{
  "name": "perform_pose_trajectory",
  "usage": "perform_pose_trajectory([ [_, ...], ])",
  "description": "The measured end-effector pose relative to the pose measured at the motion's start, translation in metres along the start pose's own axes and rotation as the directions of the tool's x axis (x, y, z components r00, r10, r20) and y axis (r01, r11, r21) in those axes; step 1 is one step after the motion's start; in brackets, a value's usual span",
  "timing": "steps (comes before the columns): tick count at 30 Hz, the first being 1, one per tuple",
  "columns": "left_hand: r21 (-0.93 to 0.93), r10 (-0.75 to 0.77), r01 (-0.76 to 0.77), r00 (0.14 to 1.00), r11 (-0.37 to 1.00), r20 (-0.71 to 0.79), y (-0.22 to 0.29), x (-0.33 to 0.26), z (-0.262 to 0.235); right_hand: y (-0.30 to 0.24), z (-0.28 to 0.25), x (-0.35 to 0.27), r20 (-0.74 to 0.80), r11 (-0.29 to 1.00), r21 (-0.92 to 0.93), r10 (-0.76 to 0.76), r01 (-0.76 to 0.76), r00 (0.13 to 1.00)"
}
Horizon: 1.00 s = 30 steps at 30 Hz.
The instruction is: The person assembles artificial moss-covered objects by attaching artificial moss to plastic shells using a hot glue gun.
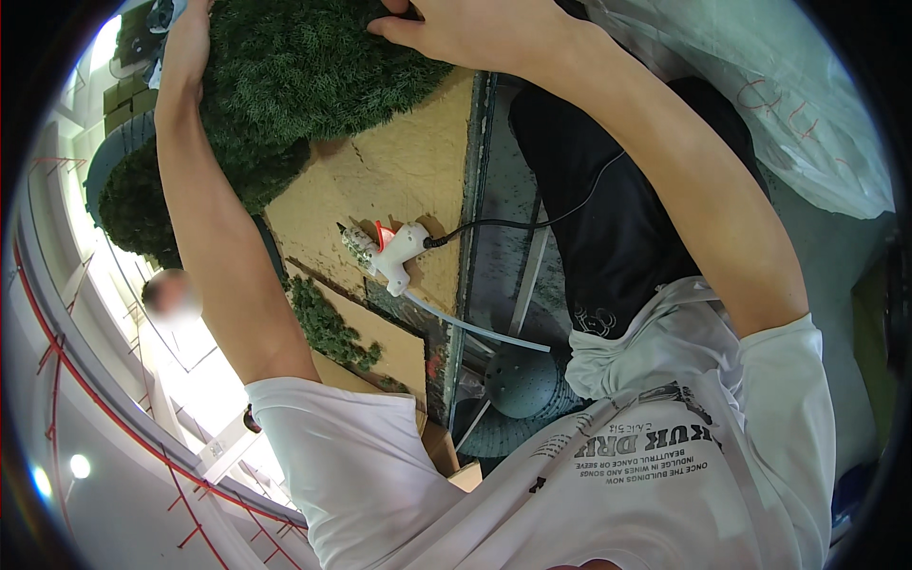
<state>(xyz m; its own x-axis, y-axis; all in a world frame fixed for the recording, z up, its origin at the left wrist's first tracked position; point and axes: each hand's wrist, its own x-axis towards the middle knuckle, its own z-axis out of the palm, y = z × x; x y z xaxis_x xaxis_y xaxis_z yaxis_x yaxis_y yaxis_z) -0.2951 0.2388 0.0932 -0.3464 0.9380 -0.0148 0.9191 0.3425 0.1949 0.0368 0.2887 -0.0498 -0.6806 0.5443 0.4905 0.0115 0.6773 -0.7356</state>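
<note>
My left hand [193, 21] reaches to the upper edge beside dark green artificial foliage [285, 76]; its fingers are out of the picture. Over the right part of that foliage is my right hand [432, 27], partly cut off by the upper edge. Its thumb and a finger are bent toward each other, with something dark between them that I cannot make out. Below, a white glue gun [404, 249] with a red trigger lies on its side on a tan board [380, 171], touched by neither hand. A pale glue stick [475, 328] extends from it.
The gun's black cord [503, 223] runs right across my dark-clothed leg [627, 190]. Smaller greenery [328, 323] lies on the board below. A dark rounded, perforated object [522, 380] sits under the table edge. Clear plastic sheeting [750, 104] fills the upper right. Another person [171, 294] is at left.
</note>
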Motion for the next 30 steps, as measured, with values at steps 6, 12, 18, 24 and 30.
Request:
perform_pose_trajectory([
  [6, -0.078, -0.162, 0.155, 0.982, 0.985, -0.101, 0.020, -0.005, 0.004, 0.004, 0.003, 0.004, 0.064, 0.999, -0.035, 0.024, -0.022, 0.998],
  [12, -0.211, -0.193, 0.164, 0.973, 0.964, -0.125, 0.077, -0.023, 0.018, 0.007, 0.006, 0.005, 0.017, 0.998, -0.052, 0.037, -0.036, 0.999],
  [18, -0.174, -0.180, 0.152, 0.971, 0.973, -0.155, 0.075, -0.024, 0.015, 0.001, 0.003, 0.007, 0.028, 0.996, -0.008, 0.090, -0.089, 0.996],
  [24, -0.202, -0.165, 0.137, 0.978, 0.970, -0.126, 0.060, -0.018, 0.016, 0.007, 0.000, 0.012, 0.092, 0.984, 0.038, 0.170, -0.174, 0.981],
  [30, -0.237, -0.173, 0.148, 0.981, 0.960, -0.085, 0.011, -0.007, 0.017, 0.008, 0.004, 0.015, 0.094, 0.978, 0.057, 0.197, -0.202, 0.976],
])
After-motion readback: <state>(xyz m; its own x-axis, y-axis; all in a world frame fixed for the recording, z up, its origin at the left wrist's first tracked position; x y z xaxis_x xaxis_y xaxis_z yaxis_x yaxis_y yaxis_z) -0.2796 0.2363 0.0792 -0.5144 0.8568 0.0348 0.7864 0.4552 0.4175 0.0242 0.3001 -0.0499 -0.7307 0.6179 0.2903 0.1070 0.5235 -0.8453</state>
